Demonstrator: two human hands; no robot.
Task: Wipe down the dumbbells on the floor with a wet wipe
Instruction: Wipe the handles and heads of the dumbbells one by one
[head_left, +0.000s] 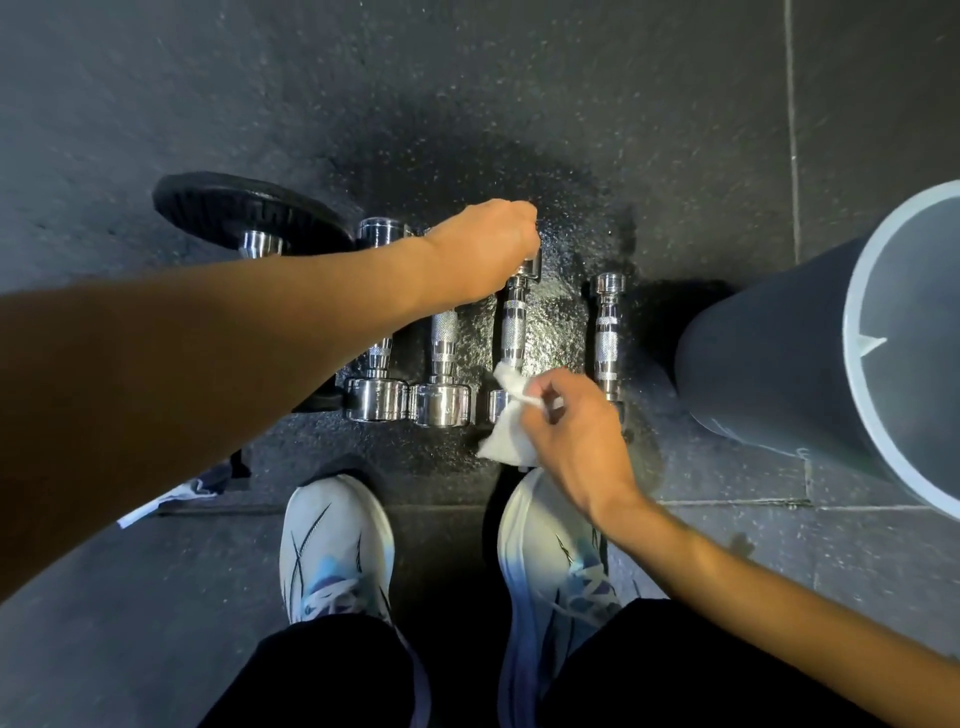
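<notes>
Several chrome dumbbells lie side by side on the dark rubber floor. My left hand (485, 249) grips the far head of the third dumbbell (514, 327) from above. My right hand (576, 436) pinches a white wet wipe (506, 421) against the near end of that same dumbbell, covering most of its near head. To its left lie two bigger dumbbells (441, 364), partly hidden under my left forearm. A slimmer dumbbell (607, 338) lies to the right.
A black weight plate (228, 208) on a chrome bar lies at the back left. A tall grey bin (810, 343) stands at the right. My two white shoes (332, 545) are just in front of the dumbbells. A crumpled item (176, 493) lies at the left.
</notes>
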